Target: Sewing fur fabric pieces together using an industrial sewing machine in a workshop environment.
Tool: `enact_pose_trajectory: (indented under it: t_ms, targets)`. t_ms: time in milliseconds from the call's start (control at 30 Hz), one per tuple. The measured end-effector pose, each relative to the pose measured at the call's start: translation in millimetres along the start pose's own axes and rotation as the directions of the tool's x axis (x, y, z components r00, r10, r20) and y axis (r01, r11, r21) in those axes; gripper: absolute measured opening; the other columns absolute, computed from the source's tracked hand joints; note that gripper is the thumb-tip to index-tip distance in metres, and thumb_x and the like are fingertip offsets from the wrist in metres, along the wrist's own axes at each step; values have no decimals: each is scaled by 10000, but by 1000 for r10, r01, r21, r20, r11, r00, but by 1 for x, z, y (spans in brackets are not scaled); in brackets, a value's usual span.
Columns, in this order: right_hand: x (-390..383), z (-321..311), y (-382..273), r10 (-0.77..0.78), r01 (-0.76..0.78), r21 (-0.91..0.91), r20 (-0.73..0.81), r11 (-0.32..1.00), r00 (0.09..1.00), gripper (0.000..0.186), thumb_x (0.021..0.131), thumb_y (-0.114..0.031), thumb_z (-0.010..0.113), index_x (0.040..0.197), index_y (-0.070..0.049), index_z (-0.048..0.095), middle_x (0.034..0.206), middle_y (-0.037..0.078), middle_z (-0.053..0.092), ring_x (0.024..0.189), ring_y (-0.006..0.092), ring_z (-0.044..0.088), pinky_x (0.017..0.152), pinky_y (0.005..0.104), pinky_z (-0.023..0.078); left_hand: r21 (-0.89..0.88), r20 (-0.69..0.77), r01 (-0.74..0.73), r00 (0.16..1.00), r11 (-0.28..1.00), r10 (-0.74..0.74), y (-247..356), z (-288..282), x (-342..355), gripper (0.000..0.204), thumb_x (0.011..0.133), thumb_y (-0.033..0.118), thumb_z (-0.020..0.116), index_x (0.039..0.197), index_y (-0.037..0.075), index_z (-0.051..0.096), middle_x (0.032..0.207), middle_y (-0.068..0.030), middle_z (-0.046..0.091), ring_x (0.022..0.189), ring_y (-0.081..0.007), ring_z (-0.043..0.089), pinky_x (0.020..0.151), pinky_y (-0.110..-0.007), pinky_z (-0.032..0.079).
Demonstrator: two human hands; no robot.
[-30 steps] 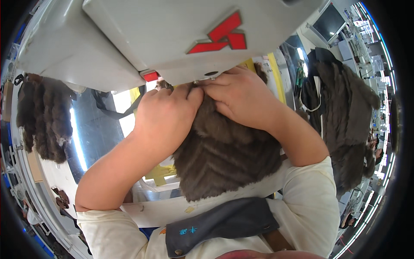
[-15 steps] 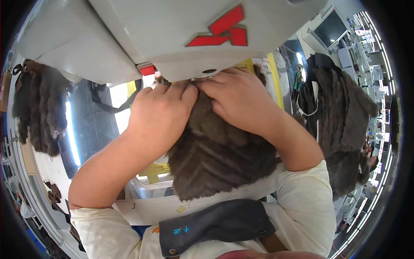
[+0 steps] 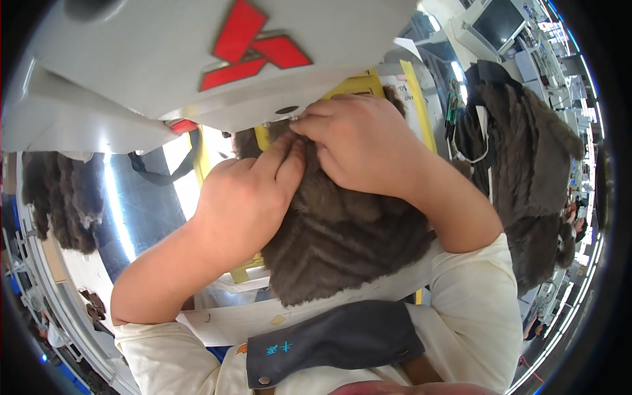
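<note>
A dark brown fur piece (image 3: 336, 243) with chevron-like ridges lies on the work surface and hangs toward me. My left hand (image 3: 253, 191) has its fingers closed on the fur's upper part, just left of its middle. Beside it, my right hand (image 3: 359, 141) pinches the same fur close under the white sewing machine head (image 3: 158, 59). The fingertips of both hands nearly meet below the machine. Where the fur passes under the machine, the head and my fingers hide the needle area.
Dark fur strips (image 3: 62, 197) hang at the left. More brown fur pieces (image 3: 526, 158) are heaped at the right, near green-handled snips (image 3: 453, 108). A black strap (image 3: 164, 172) loops beside the machine. Yellow tape (image 3: 419, 99) edges the work surface. Farther back stands a monitor (image 3: 499, 26).
The view has tilted, so the machine head sits farther left. My left hand has slid slightly down from the machine, and my right hand stays close under it.
</note>
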State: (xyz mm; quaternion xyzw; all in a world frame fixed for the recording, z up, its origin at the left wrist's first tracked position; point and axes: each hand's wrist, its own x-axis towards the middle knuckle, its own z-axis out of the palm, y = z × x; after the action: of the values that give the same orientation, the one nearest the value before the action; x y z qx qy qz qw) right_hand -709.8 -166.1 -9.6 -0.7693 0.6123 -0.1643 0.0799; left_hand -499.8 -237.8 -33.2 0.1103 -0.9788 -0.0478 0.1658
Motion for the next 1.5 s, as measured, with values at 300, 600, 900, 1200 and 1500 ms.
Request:
enact_pose_trajectory:
  t_ms: [300,600,900,1200,1500]
  targets:
    - [-6,9,17,-109,107,-63,-42,992,993,283,834,-102,622,1080,-63,756,1101,69,757,1000,291,718,835,416,579,13,83,-8,997,1000,7,3,-3,6,427,830,51,613,1248,-25,652,1240,-186,700,684,-209,709,599,-316,568]
    - [-4,9,18,-106,104,-29,-83,994,991,267,850,-88,598,1054,-100,770,1029,56,774,999,284,729,792,417,589,-49,186,118,977,992,-107,9,-4,2,632,733,-3,657,1357,26,567,1397,-160,636,779,-320,718,660,-396,590]
    - [-4,7,20,-33,32,-18,-55,999,998,308,866,-84,599,1088,-109,809,1101,53,781,1026,280,729,841,414,591,-34,242,127,963,991,-115,10,-9,5,673,736,10,666,1398,48,548,1404,-150,629,799,-333,728,683,-412,601]
    - [6,11,31,18,-16,24,-53,1000,998,328,860,-83,603,1109,-132,810,1132,52,779,1056,285,722,888,409,586,-77,208,108,974,991,-90,6,-13,11,678,757,120,765,1395,41,549,1373,-177,630,776,-303,729,641,-375,600]
    - [21,-2,33,86,-87,41,32,995,996,351,853,-64,582,1115,-125,807,1144,69,774,1082,296,714,929,404,574,-77,271,170,952,982,-143,0,-14,16,762,838,348,806,1464,34,507,1409,-187,609,872,-362,726,753,-420,597]
